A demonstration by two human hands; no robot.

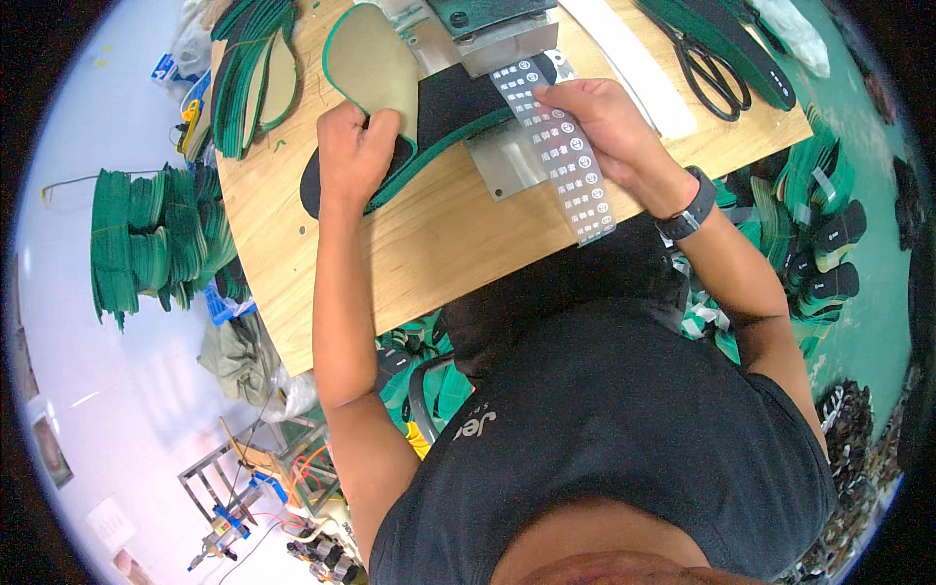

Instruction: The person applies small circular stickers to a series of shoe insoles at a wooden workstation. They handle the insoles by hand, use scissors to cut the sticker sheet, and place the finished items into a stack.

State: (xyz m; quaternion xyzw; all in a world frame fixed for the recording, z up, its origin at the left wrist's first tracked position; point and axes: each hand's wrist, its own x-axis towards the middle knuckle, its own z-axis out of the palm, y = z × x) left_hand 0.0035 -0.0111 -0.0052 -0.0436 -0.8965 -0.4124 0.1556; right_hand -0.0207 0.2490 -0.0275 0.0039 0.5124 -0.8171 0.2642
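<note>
My left hand [356, 156] is closed around the near-left end of a black insole [448, 102] with a green edge. A beige, green-edged insole [370, 58] bends up from under the same fingers; whether the two are one piece I cannot tell. The black insole's far end runs below the metal head of a press [502, 44]. My right hand [609, 127] pinches a clear strip of white printed transfer labels [575, 171] between thumb and fingers. The strip's upper end lies over the insole beside the press, and its lower end hangs past the table edge.
A metal plate [507, 161] sticks out from the press on the wooden table [439, 258]. Bundled insoles [258, 83] lie far left; black-handled scissors [717, 83] and a long white strip [639, 63] lie right. Green insole stacks [151, 239] stand beyond the left edge, more bundles [824, 239] at right.
</note>
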